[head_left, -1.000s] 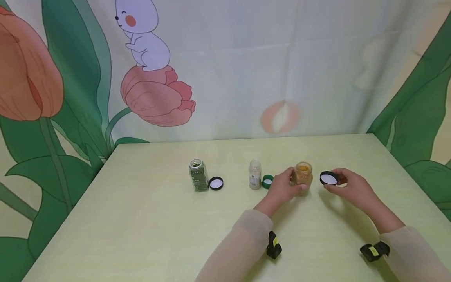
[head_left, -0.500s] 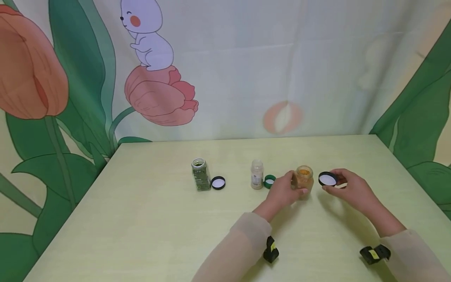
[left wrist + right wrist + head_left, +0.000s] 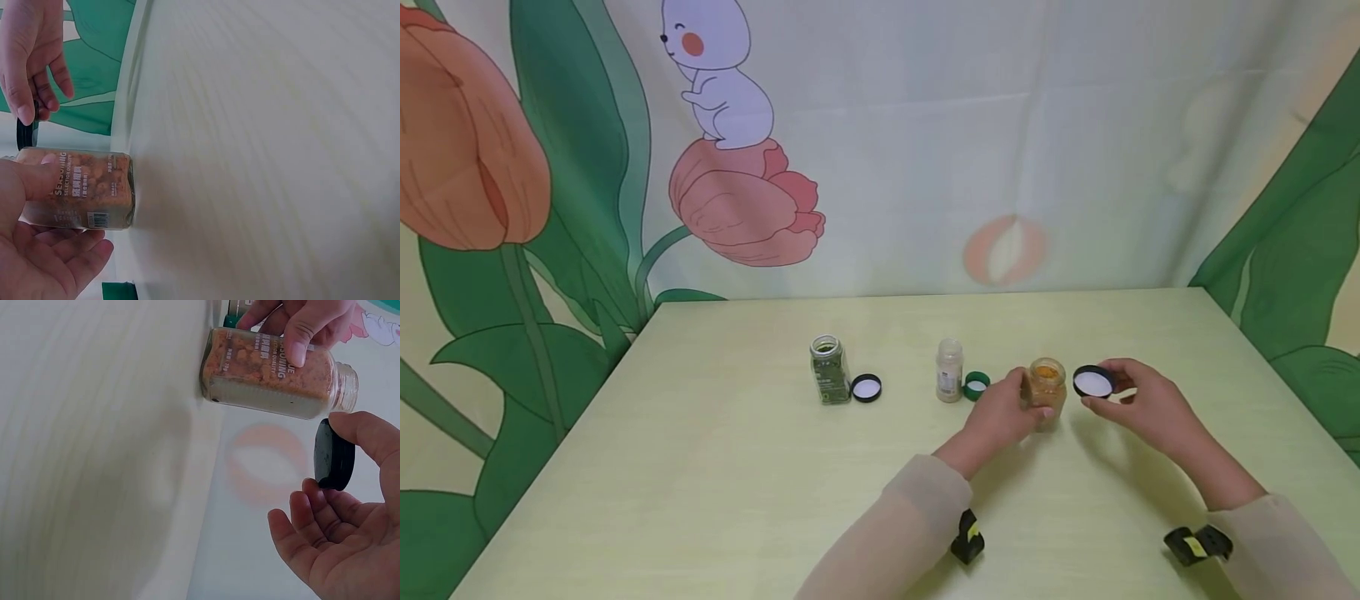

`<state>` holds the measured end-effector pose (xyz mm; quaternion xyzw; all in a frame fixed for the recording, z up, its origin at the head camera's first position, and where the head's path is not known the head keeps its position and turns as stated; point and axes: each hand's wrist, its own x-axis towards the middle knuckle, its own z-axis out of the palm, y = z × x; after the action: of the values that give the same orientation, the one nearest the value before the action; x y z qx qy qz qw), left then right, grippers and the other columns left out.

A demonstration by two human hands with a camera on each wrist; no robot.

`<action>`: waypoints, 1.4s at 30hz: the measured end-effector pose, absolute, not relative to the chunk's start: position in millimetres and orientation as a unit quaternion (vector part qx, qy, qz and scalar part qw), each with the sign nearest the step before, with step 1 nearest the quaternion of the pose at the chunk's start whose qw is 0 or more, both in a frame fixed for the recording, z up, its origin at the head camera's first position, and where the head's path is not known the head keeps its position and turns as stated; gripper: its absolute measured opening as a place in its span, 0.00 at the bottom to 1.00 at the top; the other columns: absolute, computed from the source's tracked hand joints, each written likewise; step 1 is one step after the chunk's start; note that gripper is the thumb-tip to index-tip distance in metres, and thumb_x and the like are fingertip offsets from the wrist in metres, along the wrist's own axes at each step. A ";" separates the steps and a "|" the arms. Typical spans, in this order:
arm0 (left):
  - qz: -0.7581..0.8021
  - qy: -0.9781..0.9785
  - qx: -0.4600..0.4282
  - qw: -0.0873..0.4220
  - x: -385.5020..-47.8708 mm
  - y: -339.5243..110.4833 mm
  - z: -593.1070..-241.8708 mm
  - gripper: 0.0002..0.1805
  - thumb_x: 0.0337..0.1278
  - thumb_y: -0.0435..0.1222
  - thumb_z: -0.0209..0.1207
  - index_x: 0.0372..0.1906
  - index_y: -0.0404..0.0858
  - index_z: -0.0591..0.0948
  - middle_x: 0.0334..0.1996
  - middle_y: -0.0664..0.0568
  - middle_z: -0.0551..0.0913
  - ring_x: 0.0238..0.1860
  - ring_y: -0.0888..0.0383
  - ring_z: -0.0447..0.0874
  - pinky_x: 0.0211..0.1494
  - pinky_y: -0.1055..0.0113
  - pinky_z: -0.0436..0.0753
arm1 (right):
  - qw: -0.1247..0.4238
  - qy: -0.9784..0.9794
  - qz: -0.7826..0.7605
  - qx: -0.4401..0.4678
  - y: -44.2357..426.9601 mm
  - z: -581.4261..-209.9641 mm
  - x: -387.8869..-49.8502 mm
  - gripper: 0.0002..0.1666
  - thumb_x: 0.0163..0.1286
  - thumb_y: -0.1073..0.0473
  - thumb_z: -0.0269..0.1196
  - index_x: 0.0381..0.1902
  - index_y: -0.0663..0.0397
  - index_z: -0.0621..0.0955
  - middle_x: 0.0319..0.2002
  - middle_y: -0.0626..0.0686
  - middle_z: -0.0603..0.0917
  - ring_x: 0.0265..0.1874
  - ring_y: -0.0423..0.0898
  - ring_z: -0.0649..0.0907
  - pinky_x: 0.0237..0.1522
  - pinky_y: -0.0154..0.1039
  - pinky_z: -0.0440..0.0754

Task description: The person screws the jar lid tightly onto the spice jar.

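My left hand (image 3: 1002,410) grips a square clear jar (image 3: 94,187) of orange-brown seasoning around its body, thumb on the labelled front. The jar stands roughly upright with its mouth uncovered; whether its base touches the table I cannot tell. Just to its right in the head view, my right hand (image 3: 1150,407) pinches a black lid (image 3: 1093,382) by the rim between thumb and fingers. The lid's white inner side faces the head camera. In the right wrist view the lid (image 3: 334,455) is close to the jar's threaded glass neck (image 3: 347,387), a small gap apart.
Left on the table (image 3: 700,467) stands an uncovered jar of green dried herbs (image 3: 830,372), with a black lid (image 3: 866,388) beside it. A small clear bottle (image 3: 949,372) and a green cap (image 3: 977,385) sit near my left hand. A printed curtain (image 3: 887,167) hangs behind.
The black lid has come a little left, nearer the jar. The jar has shifted slightly toward me in my left hand. The head view has turned slightly.
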<state>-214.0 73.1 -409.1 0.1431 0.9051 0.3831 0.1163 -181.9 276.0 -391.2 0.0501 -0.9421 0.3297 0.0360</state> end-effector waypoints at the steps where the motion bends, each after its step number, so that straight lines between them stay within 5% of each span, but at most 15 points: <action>1: 0.385 0.904 0.143 0.118 -213.1 72.2 -408.7 0.35 0.66 0.44 0.67 0.73 0.37 0.69 0.66 0.44 0.81 0.67 0.51 0.81 0.68 0.61 0.82 | 0.038 -0.942 0.331 0.052 275.3 -391.0 -181.3 0.35 0.67 0.57 0.71 0.62 0.77 0.73 0.48 0.71 0.84 0.46 0.63 0.84 0.45 0.49 0.86; 13: 0.426 0.879 0.163 0.141 -206.9 54.6 -406.7 0.34 0.66 0.43 0.67 0.72 0.36 0.70 0.67 0.41 0.80 0.67 0.46 0.80 0.68 0.57 0.82 | 0.048 -0.936 0.341 0.070 269.2 -388.2 -175.1 0.32 0.66 0.58 0.72 0.60 0.74 0.76 0.49 0.69 0.84 0.47 0.57 0.83 0.41 0.31 0.82; 22: 0.425 0.879 0.166 0.140 -205.4 48.9 -410.4 0.34 0.65 0.43 0.67 0.71 0.36 0.70 0.68 0.42 0.80 0.69 0.47 0.78 0.72 0.56 0.80 | 0.037 -0.938 0.336 0.079 262.6 -382.8 -172.6 0.33 0.66 0.57 0.72 0.60 0.73 0.75 0.51 0.69 0.84 0.49 0.59 0.83 0.49 0.51 0.86; 42: 0.418 0.876 0.195 0.141 -197.4 25.3 -408.7 0.30 0.66 0.43 0.66 0.66 0.35 0.72 0.66 0.41 0.81 0.70 0.45 0.78 0.72 0.54 0.80 | 0.038 -0.935 0.337 0.106 247.5 -381.9 -168.3 0.31 0.64 0.58 0.74 0.59 0.71 0.77 0.50 0.67 0.85 0.47 0.58 0.83 0.49 0.53 0.86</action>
<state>-197.4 25.3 -408.7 0.1945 0.8761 0.4181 0.1405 -168.3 247.5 -381.9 0.1064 -0.9348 0.3366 0.0383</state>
